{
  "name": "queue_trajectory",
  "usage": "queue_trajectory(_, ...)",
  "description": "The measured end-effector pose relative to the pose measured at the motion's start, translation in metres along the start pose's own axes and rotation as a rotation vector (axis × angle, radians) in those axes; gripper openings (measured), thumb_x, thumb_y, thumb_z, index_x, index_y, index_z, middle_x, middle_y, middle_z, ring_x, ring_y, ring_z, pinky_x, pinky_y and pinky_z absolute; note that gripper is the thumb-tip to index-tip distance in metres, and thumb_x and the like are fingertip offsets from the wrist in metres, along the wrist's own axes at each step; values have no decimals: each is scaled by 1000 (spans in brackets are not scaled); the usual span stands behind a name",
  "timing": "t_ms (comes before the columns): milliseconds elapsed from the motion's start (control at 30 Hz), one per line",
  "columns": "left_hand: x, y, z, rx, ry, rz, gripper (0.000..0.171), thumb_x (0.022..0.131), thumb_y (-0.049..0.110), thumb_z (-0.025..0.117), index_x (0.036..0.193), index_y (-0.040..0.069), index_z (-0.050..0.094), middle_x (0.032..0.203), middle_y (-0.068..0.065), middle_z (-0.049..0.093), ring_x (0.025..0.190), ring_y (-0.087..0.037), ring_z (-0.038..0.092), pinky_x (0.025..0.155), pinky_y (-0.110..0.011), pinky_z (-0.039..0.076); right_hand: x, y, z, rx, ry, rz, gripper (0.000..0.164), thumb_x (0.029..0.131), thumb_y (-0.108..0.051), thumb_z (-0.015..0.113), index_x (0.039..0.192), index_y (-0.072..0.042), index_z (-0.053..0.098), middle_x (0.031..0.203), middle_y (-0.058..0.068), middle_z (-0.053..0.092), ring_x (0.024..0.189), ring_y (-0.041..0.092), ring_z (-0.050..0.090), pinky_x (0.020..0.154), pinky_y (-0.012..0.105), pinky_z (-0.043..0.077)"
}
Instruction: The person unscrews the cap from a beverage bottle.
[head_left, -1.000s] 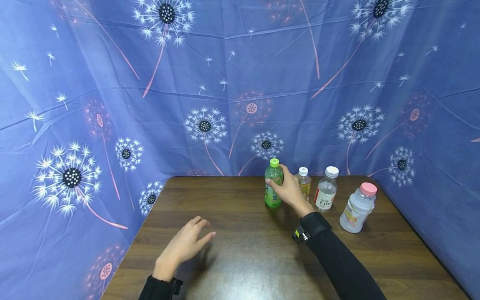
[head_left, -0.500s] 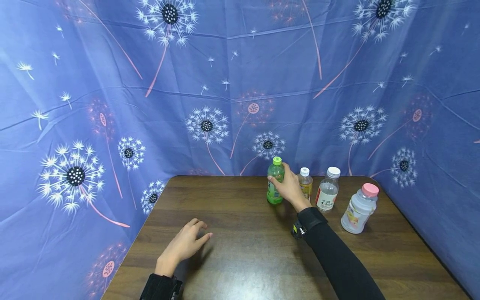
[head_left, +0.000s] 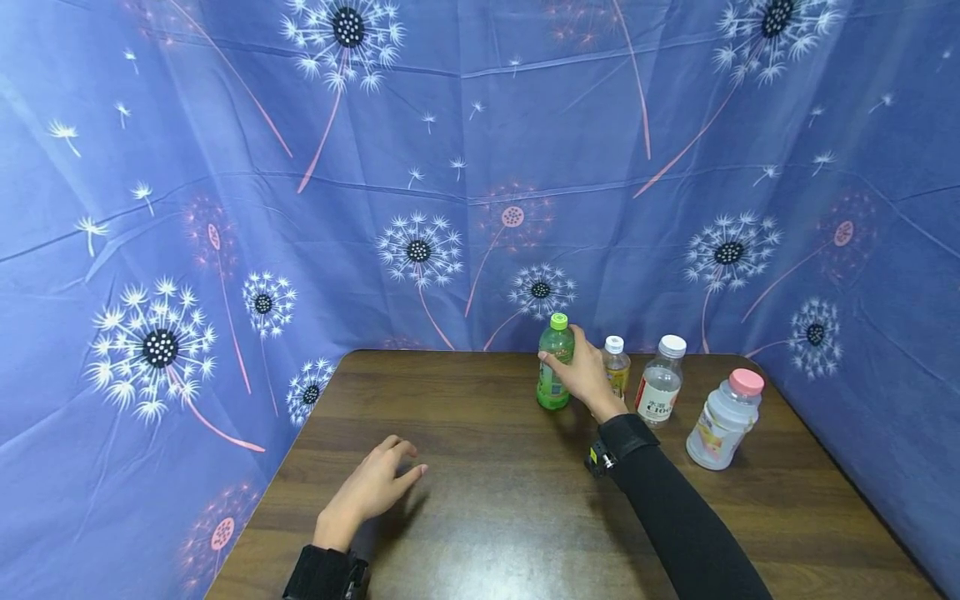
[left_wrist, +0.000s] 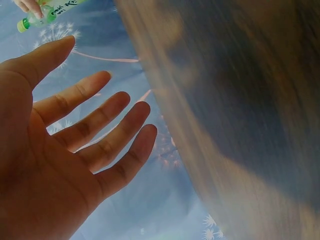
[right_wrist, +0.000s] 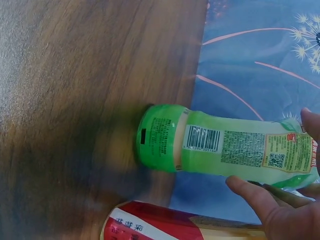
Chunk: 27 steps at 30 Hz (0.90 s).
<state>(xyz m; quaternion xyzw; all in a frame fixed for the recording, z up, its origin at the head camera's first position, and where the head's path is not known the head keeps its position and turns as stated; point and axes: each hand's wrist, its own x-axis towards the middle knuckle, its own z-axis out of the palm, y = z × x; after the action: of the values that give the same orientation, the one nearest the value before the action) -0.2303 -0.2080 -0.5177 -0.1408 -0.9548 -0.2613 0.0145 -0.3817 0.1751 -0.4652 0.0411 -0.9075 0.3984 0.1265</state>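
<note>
My right hand grips a green plastic drink bottle with a lime-green cap near the table's back edge. The thumb lies on the bottle's left side, the fingers round its right side. In the right wrist view, the bottle shows a barcode and printed text, and its base is close to the wood. My left hand is held over the left part of the table with nothing in it. The left wrist view shows this hand palm in view, its fingers spread and slightly bent.
Right of the green bottle stand a small white-capped bottle with a yellow label, a clear white-capped bottle and a clear jar with a pink lid. A blue dandelion-print cloth hangs behind the wooden table.
The right hand and the green bottle have shifted slightly toward the back of the table. The left hand has stayed nearly still. The head view has turned slightly left.
</note>
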Motion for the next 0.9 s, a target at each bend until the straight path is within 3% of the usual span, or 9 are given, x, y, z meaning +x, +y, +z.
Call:
queue_trajectory(200,1,0,1,-29,-16,14,40,104,40,66,126,7,69,127,-8,63,116,-32,66,94,-51,58,-3,1,-4,-10,14,-16,98,95,-53,73,166,-9,21,156,33,44,138,52,51,106,66,48)
queue_trajectory(533,2,3,-4,-29,3,10,36,103,37,68,124,8,70,124,-6,65,116,-32,66,94,-51,57,-23,-13,-26,-46,67,-135,94,97,-55,70,166,-12,24,159,30,39,144,51,44,109,69,44)
queue_trajectory(700,1,5,-6,-30,14,7,32,102,35,69,122,10,70,123,-5,64,113,-30,67,92,-50,57,-42,-23,-43,-123,117,-189,87,96,-58,70,162,-13,35,157,24,47,140,49,49,105,69,46)
queue_trajectory(900,-1,6,-7,15,42,-16,32,102,36,69,124,12,70,126,-5,64,119,-28,65,98,-50,56,-68,-30,-65,-171,138,-261,71,96,-53,72,151,-14,53,149,19,57,134,45,57,102,66,49)
